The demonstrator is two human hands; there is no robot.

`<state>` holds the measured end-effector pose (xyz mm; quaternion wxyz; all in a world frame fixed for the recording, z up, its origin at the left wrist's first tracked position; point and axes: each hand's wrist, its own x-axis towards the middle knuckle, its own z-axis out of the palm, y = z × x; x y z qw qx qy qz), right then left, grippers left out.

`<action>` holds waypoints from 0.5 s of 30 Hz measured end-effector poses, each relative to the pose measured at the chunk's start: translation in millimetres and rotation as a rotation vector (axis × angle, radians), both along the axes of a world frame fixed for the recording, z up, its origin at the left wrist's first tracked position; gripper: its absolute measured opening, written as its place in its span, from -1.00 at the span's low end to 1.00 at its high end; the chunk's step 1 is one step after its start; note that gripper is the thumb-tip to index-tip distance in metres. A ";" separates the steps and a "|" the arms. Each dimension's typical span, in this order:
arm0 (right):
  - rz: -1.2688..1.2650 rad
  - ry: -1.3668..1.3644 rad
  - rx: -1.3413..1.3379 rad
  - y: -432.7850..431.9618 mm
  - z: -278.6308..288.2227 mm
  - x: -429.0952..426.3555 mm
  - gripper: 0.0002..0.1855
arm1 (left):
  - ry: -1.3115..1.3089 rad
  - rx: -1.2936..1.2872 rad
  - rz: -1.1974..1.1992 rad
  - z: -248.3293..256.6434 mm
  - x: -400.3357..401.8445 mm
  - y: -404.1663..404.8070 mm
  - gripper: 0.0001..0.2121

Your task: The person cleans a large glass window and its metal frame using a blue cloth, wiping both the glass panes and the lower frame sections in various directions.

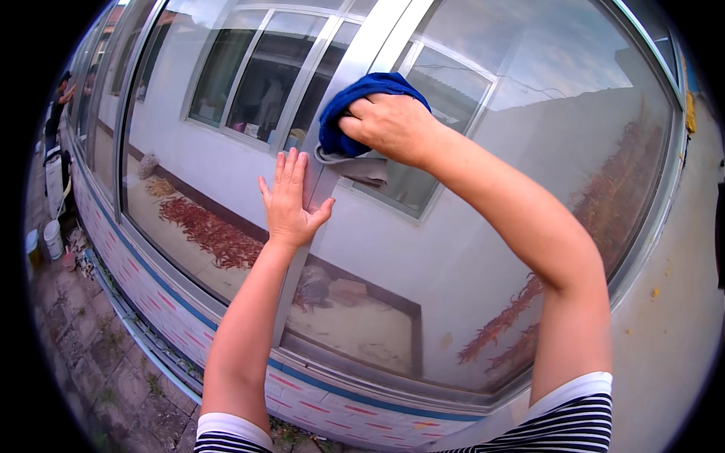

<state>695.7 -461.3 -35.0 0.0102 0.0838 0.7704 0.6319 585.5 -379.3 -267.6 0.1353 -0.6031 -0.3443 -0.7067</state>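
Observation:
My right hand [391,127] grips a bunched blue cloth [374,85], pressed to the upper part of a metal window frame upright [376,42]. Beneath the blue cloth hangs a grey cloth [359,169]; how the two are joined is hidden. Lower and to the left, my left hand [293,204] lies spread with its fingers pointing up, at the same upright and the edge of the left glass pane [226,164]. It holds nothing. The right glass pane [481,226] carries reflections of sky and a roofline.
Behind the glass, red chili peppers [209,232] lie on a floor. A tiled wall [340,413] runs below the window, with a pale pipe [150,354] along its foot. At far left another person [59,105] stands by the windows, near a white bucket [53,239] on brick paving [107,362].

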 end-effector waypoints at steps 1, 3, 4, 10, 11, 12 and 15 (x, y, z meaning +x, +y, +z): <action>-0.115 0.003 -0.017 1.9 5.8 -2.0 -0.98 | 0.007 0.000 0.005 0.5 -3.7 -0.5 -0.11; 0.034 0.053 -0.017 10.1 44.0 -3.5 -0.93 | -0.011 0.022 -0.006 3.1 -4.5 0.4 -0.13; 0.025 0.099 0.062 11.7 73.9 -2.6 -0.91 | -0.017 0.029 -0.021 2.5 -1.0 1.0 -0.14; -0.097 0.432 0.293 18.6 192.7 -4.3 -0.85 | -0.016 0.033 -0.060 2.4 2.3 -1.7 -0.13; -0.066 0.470 0.345 20.3 201.9 -0.4 -0.83 | -0.016 0.034 -0.072 3.7 5.3 -3.7 -0.13; -0.041 0.540 0.353 23.9 199.6 -1.1 -0.80 | -0.018 0.033 -0.076 4.6 4.4 -3.7 -0.13; -0.025 0.562 0.188 13.5 105.9 -17.1 -0.83 | -0.006 0.013 -0.060 1.0 -6.0 -0.8 -0.12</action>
